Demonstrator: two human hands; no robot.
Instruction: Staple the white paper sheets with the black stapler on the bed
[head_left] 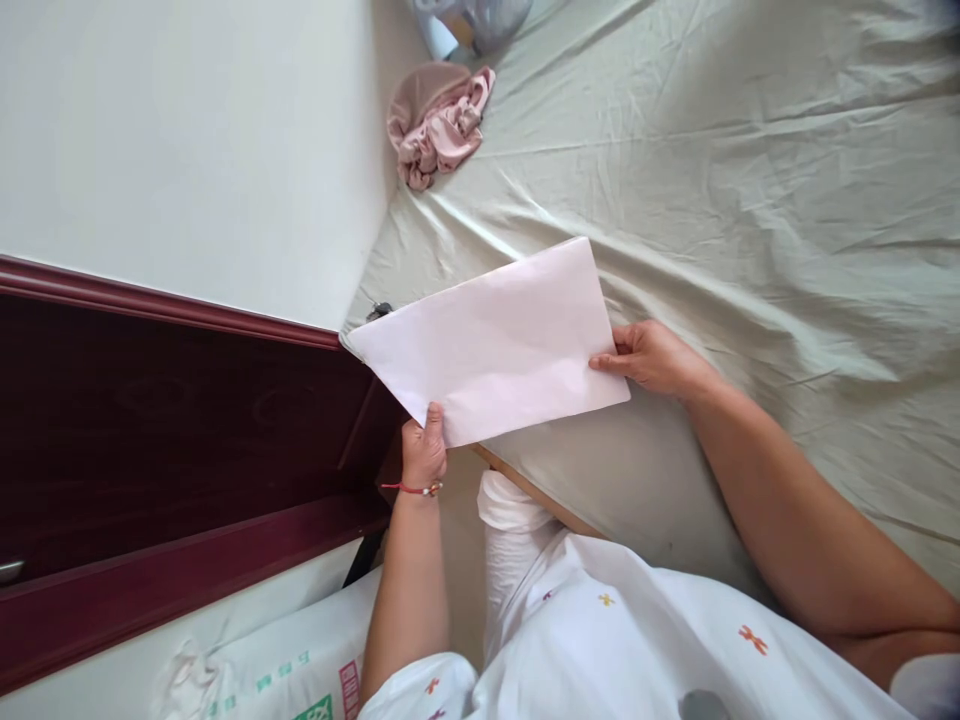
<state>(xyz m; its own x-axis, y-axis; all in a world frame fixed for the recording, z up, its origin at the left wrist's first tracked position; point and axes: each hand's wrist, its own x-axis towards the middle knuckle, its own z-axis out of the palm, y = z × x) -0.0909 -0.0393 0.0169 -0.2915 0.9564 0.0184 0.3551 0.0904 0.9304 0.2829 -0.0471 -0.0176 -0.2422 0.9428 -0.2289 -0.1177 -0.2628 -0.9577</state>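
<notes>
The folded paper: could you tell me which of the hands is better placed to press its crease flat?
Probably the right hand: it grips the paper over the bed sheet; the left hand pinches the overhanging edge.

Bed (750, 150) w/ pale grey-green sheet, creased all over, fills right + top of view; wooden frame edge (540, 495) shows under near corner; crumpled pink cloth (439, 120) lies on sheet by wall, near bed's far end; pale blue item (469, 20) just beyond it, cut off at top; small dark object (380, 310) at bed edge, too small to tell.

left hand (424, 452) pinching, right hand (654, 357) pinching
</notes>
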